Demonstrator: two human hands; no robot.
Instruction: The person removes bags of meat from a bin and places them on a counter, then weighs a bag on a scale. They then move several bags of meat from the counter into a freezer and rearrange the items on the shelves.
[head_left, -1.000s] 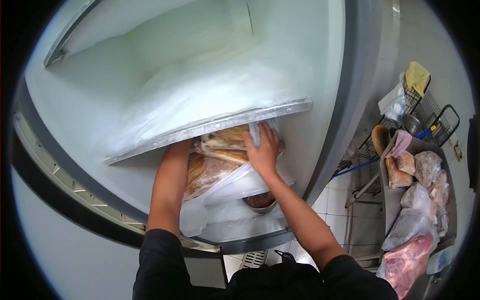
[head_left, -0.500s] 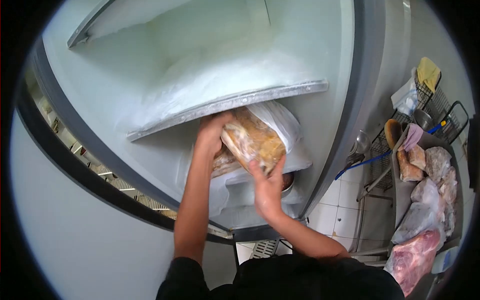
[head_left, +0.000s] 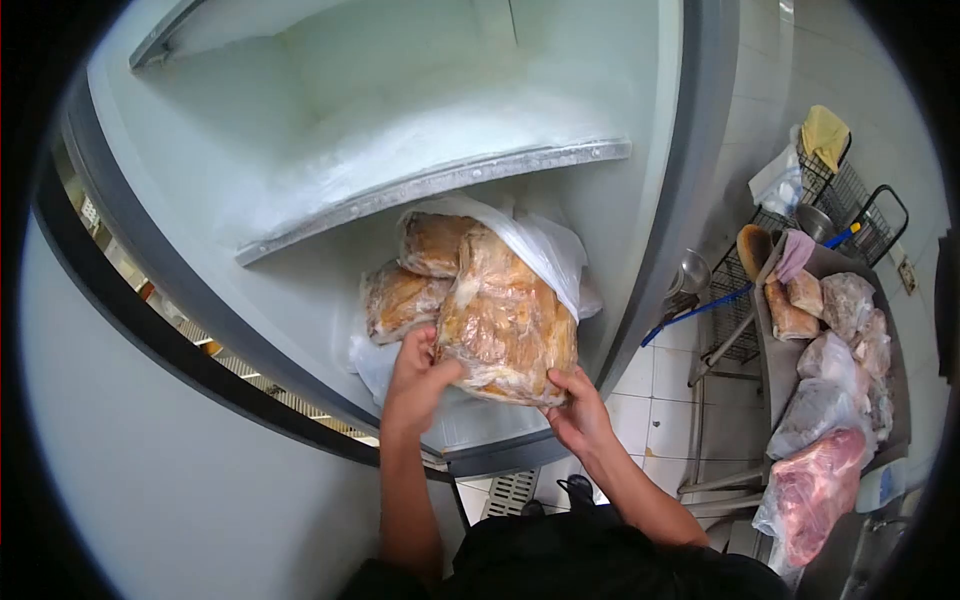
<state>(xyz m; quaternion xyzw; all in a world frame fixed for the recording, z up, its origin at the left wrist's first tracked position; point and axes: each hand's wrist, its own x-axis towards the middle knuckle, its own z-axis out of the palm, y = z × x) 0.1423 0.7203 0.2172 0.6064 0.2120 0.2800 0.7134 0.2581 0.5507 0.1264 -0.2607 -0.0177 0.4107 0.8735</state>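
Observation:
A large plastic-wrapped block of brown frozen food [head_left: 505,325] is between my hands at the front of the frosty freezer compartment, below a metal-edged shelf [head_left: 440,190]. My left hand [head_left: 412,385] grips its lower left corner, and my right hand [head_left: 580,405] has thumb and fingers round its lower right corner. White plastic [head_left: 545,250] drapes over the block's upper right side. Behind and to the left lie two smaller wrapped packages [head_left: 400,300], [head_left: 437,243].
On the right, a metal table [head_left: 775,375] bears several bagged meat pieces, with a large red one [head_left: 815,495] nearest. Wire baskets [head_left: 845,190] and a metal bowl [head_left: 815,222] stand beyond. The freezer's frame [head_left: 660,190] curves beside my right hand.
The wrapped block has come outward and toward me from under the shelf. My left hand has moved down to its lower corner, and more packages show behind.

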